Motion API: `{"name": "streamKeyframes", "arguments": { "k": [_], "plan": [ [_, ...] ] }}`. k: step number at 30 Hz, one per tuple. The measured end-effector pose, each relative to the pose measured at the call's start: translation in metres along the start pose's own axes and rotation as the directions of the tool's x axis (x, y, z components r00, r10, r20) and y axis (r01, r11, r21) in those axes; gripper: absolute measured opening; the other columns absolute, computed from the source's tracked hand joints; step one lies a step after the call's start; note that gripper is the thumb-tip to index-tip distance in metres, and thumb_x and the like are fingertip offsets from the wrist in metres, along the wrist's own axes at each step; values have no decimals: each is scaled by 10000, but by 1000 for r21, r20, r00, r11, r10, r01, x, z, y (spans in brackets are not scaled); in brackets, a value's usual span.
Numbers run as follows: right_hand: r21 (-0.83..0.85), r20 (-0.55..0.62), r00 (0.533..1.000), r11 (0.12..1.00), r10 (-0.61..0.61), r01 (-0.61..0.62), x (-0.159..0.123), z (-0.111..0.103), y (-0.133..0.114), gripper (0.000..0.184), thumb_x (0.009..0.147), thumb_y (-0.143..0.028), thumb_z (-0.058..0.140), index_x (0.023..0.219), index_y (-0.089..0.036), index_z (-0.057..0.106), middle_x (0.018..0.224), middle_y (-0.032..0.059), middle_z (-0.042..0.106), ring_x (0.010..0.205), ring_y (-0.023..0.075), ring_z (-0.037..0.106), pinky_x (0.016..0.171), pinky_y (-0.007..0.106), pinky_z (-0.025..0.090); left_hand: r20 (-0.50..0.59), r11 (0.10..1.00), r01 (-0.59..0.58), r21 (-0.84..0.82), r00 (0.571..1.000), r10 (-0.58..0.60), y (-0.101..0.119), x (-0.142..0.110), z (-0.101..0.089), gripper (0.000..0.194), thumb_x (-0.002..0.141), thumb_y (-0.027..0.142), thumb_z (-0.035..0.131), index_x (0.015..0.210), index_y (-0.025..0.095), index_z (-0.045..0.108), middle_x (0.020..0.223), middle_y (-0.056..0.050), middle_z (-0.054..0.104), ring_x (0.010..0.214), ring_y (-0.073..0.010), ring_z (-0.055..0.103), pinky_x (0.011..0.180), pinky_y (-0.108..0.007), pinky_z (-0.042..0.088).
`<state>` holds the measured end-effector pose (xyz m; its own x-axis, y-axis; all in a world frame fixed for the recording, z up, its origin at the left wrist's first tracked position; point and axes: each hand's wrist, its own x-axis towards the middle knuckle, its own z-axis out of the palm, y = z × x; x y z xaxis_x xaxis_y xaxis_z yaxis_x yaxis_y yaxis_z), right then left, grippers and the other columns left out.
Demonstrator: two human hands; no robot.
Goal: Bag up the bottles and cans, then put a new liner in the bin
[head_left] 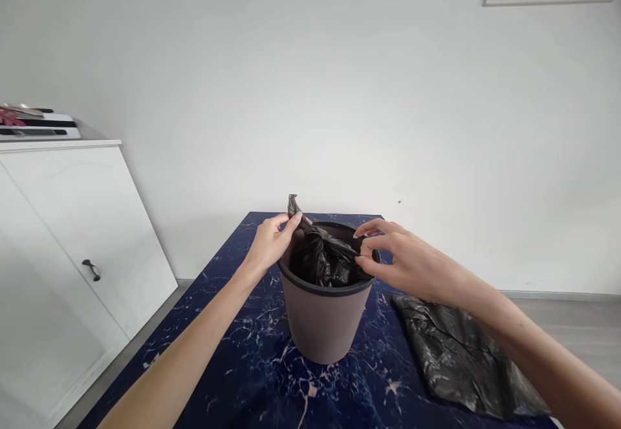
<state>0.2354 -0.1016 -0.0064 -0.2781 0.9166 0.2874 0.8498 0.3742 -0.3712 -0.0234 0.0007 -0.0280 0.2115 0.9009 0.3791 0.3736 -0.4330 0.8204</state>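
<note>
A grey-brown trash bin (326, 325) with a black rim stands upright on the blue marbled table. Inside it sits a black trash bag (324, 264), bunched up, its top twisted or knotted near the middle of the bin's mouth. My left hand (274, 240) pinches one end of the bag's top at the left rim, and a short tip sticks up above the thumb. Over the right rim, my right hand (388, 248) pinches the other end between thumb and index finger. The bag's gathered top stretches between both hands. What lies inside the bag is hidden.
A second black bag (466, 354), flat and folded, lies on the table (233, 345) at the right, partly under my right forearm. On the left stands a white cabinet (77, 241) with a dark handle and things on top. A pale wall (310, 92) rises behind the table.
</note>
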Motion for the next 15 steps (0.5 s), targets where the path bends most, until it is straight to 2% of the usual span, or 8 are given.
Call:
{"name": "streamKeyframes", "arguments": {
  "k": [3,6,10,13,15],
  "plan": [
    [6,-7,1000,1000,13,-13,-3,-2,8,287,995,-371,555,776,-263,707,1500,25,598,1278,296,627,1054,495,517,-13,1000,7,16,1000,-7,-1,2,-2,582,942,733,622,939,181,805,645,-31,683,727,-253,688,639,-307,492],
    [5,21,1000,1000,12,-12,-5,-5,18,309,1001,-411,547,781,-271,714,1507,22,608,1245,291,661,1029,487,543,-25,1000,-4,12,1000,4,1,2,-4,562,950,720,617,912,185,783,619,-19,645,684,-233,652,621,-300,474],
    [15,33,999,1000,-18,18,-2,-14,28,321,993,-455,571,770,-278,719,1501,26,630,1244,296,682,1007,474,570,-92,995,-89,41,991,93,5,1,-7,541,944,709,639,797,197,732,616,-8,595,612,-195,572,578,-288,417],
    [24,37,998,998,-58,57,0,-24,31,332,988,-490,581,774,-284,730,1461,41,662,1189,290,712,916,436,606,-161,992,-114,52,980,121,7,2,-10,522,968,668,630,751,197,688,629,2,552,612,-172,516,575,-279,372],
    [21,49,997,998,-64,63,1,-30,32,345,986,-510,579,772,-287,733,1441,45,676,1134,284,729,826,410,617,-168,994,-104,30,980,108,8,2,-10,515,987,638,622,725,196,651,635,13,516,607,-155,480,580,-279,351]
  ]
}}
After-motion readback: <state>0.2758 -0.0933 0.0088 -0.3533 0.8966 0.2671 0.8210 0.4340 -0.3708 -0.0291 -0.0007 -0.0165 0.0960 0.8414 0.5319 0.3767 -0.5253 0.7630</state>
